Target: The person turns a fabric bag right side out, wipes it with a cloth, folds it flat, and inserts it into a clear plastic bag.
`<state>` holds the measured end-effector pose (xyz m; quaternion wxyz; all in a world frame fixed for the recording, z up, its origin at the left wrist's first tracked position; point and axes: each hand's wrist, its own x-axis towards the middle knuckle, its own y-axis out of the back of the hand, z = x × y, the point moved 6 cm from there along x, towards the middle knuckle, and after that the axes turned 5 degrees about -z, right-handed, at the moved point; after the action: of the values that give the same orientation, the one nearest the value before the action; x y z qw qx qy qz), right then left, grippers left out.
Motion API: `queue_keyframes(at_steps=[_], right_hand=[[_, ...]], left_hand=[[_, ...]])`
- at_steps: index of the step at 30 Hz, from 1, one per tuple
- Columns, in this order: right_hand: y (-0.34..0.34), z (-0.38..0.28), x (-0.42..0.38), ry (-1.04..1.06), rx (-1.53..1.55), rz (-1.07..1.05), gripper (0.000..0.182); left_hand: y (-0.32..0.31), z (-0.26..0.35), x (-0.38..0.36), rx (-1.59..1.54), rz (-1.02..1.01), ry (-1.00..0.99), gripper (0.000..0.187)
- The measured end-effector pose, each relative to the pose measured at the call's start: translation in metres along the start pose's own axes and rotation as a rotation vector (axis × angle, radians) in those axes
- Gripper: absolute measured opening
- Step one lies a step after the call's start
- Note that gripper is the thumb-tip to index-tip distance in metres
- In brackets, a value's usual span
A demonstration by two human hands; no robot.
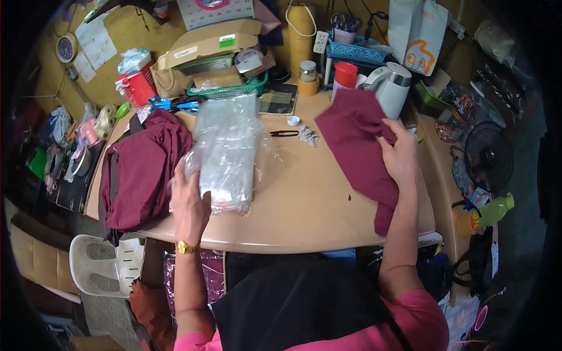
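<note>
A maroon piece of fabric (357, 143) hangs from my right hand (401, 153), its top edge pinched between thumb and fingers and its lower end over the right part of the table. My left hand (190, 193) is at the left edge of a stack of clear plastic bags (227, 155), thumb and fingers apart and touching the loose plastic. To the left of that hand lies a heap of maroon garments (143, 169) with dark trim.
Small black thread snips (284, 134), a grey scrap (308, 136) and a white round lid (293, 120) lie mid-table. Behind stand a kettle (393, 88), a red cup (345, 75) and a green basket (257, 85). A fan (489, 155) is at right, a white chair (108, 266) lower left.
</note>
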<state>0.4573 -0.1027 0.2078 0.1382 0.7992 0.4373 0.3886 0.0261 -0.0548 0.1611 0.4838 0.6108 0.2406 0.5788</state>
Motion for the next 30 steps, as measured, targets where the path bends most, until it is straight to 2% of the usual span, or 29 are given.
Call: queue_keyframes(at_steps=[1,3,4,6,8,10,11,12,13,14,16,18,19,20,23,25,26,28,29,30], right_hand=[[0.003,-0.018,-0.005,0.005,0.008,-0.005,0.038],[0.015,-0.058,-0.021,0.243,-0.032,0.136,0.039],[0.008,-0.064,-0.031,0.247,-0.030,0.138,0.039],[-0.008,-0.081,-0.053,0.399,0.054,0.172,0.041],[-0.039,-0.094,-0.062,0.514,0.157,0.040,0.043],[-0.069,-0.101,-0.057,0.507,0.265,-0.169,0.043],[-0.078,-0.100,-0.048,0.507,0.264,-0.167,0.043],[-0.095,-0.102,-0.039,0.559,0.307,-0.317,0.045],[-0.111,-0.101,-0.033,0.610,0.350,-0.468,0.048],[-0.126,-0.092,-0.025,0.611,0.349,-0.466,0.048],[-0.164,-0.071,-0.019,0.533,0.507,-0.751,0.059],[-0.189,-0.051,-0.018,-0.020,1.007,-1.164,0.068],[-0.196,-0.051,-0.020,-0.127,1.141,-1.165,0.068],[-0.195,-0.050,-0.017,-0.146,1.234,-1.053,0.068],[-0.170,-0.039,0.000,-0.121,1.451,-0.510,0.069],[-0.141,-0.021,0.009,-0.071,1.484,-0.180,0.069],[-0.130,-0.010,0.014,-0.053,1.477,-0.065,0.070],[-0.112,0.014,0.021,-0.029,1.439,0.077,0.070],[-0.107,0.030,0.023,-0.034,1.415,0.098,0.070],[-0.104,0.047,0.026,-0.044,1.386,0.093,0.070]], left_hand=[[0.005,0.009,0.009,0.015,-0.006,-0.036,0.054],[0.013,0.023,0.026,0.032,-0.004,-0.072,0.053],[0.016,0.030,0.033,0.027,-0.007,-0.100,0.053],[0.022,0.043,0.045,0.019,-0.008,-0.131,0.053],[0.035,0.063,0.052,-0.047,0.075,-0.247,0.054],[0.051,0.089,0.054,-0.034,0.136,-0.342,0.064],[0.048,0.098,0.054,-0.003,0.103,-0.429,0.066],[0.046,0.105,0.052,0.028,0.070,-0.516,0.069],[0.039,0.112,0.048,0.111,0.010,-0.631,0.066],[0.030,0.118,0.042,0.096,-0.019,-0.750,0.057],[0.021,0.133,0.027,0.169,-0.136,-0.880,0.044],[0.024,0.146,0.014,0.111,-0.242,-0.987,0.034],[0.023,0.151,0.006,0.043,-0.215,-1.010,0.029],[0.015,0.155,-0.010,0.065,-0.310,-1.081,0.028],[0.018,0.153,-0.019,-0.016,-0.343,-1.049,0.023],[0.027,0.137,-0.015,-0.056,-0.157,-0.990,0.028],[0.020,0.129,-0.018,-0.061,-0.160,-0.996,0.028],[0.009,0.107,-0.013,-0.100,-0.022,-0.789,0.022],[0.010,0.106,-0.012,-0.035,0.103,-0.812,0.028],[0.001,0.104,-0.014,-0.042,0.104,-0.814,0.028]])
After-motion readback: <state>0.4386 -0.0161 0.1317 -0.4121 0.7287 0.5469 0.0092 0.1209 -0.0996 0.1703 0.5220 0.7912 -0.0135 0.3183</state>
